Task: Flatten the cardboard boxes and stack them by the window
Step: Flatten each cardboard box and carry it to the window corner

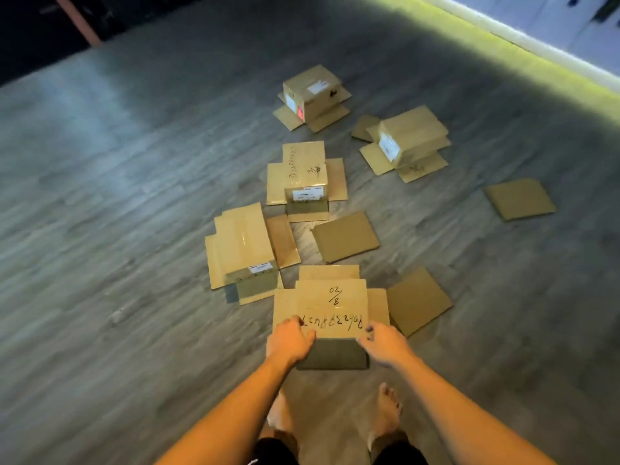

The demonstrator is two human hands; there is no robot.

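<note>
The nearest cardboard box (330,305) stands upside down on the floor with its flaps splayed out and black handwriting on top. My left hand (290,340) grips its near top edge on the left, fingers curled over the top. At the right end of the same edge, my right hand (382,344) holds on with bent fingers and thumb. More upturned boxes stand beyond: one to the left (241,250), one in the middle (305,176), and two farther back (312,92) (412,135).
Three flat cardboard sheets (345,236) (417,303) (520,199) lie on the grey wood floor (117,213). A bright strip along the wall base (503,31) runs across the upper right. My bare feet (389,407) stand just behind the box.
</note>
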